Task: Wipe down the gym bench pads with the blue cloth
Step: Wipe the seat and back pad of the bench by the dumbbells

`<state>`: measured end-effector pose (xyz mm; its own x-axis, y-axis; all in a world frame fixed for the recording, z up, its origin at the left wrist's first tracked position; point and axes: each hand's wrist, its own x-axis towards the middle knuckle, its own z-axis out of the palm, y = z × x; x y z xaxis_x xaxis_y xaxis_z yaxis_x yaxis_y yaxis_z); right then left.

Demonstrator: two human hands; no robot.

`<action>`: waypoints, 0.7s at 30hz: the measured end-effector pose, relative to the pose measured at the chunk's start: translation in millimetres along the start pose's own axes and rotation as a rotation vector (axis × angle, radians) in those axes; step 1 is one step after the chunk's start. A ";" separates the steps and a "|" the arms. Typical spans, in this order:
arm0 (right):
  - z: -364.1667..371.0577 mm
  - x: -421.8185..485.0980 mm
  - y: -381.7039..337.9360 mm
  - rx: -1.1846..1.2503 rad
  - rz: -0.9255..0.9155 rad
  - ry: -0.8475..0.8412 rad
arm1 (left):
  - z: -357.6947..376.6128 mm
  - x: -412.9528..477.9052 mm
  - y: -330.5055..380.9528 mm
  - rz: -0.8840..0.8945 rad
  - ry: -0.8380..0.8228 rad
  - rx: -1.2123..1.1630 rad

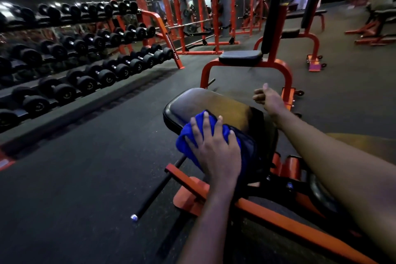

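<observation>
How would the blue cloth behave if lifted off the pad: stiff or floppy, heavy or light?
Probably floppy: the blue cloth bunches in soft folds under the left hand and droops over the edge of the bench pad. Likely light, as one hand covers much of it. Its matte surface probably grips rather than slides.
</observation>
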<state>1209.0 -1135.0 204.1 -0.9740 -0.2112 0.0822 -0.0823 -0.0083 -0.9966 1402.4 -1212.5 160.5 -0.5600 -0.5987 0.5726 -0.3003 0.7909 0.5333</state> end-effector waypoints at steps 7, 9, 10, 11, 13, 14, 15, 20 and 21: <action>-11.7 -77.7 -6.2 -0.356 -0.092 0.296 | -43.3 41.8 13.6 0.095 -0.342 -0.303; 8.8 -127.4 -14.2 -0.560 -0.256 0.240 | -57.3 56.1 0.8 0.028 -0.270 -0.483; 22.6 -150.7 -13.8 -0.626 -0.330 0.178 | -63.5 62.5 -6.1 0.007 -0.215 -0.538; 39.5 -172.2 -12.4 -0.699 -0.367 0.108 | -68.3 68.7 -14.5 -0.013 -0.154 -0.570; 73.6 -188.5 -0.5 -0.918 -0.353 0.000 | -74.9 80.4 -31.5 -0.037 -0.032 -0.538; 87.8 -188.3 4.0 -1.020 -0.346 -0.012 | -77.8 85.3 -40.0 -0.050 0.015 -0.484; 99.6 -187.0 5.5 -1.092 -0.349 -0.018 | -79.5 91.1 -49.0 -0.070 0.037 -0.429; 101.4 -179.4 19.4 -1.264 -0.456 -0.017 | -66.1 113.4 -81.2 -0.204 -0.202 -0.265; 94.5 -183.8 26.9 -1.257 -0.487 0.014 | -61.0 112.1 -82.3 -0.201 -0.227 -0.256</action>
<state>1405.7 -1188.8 161.3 -0.7918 -0.4335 0.4302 -0.5469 0.8169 -0.1834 1411.5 -1352.5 218.8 -0.6746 -0.6725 0.3043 -0.2354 0.5867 0.7748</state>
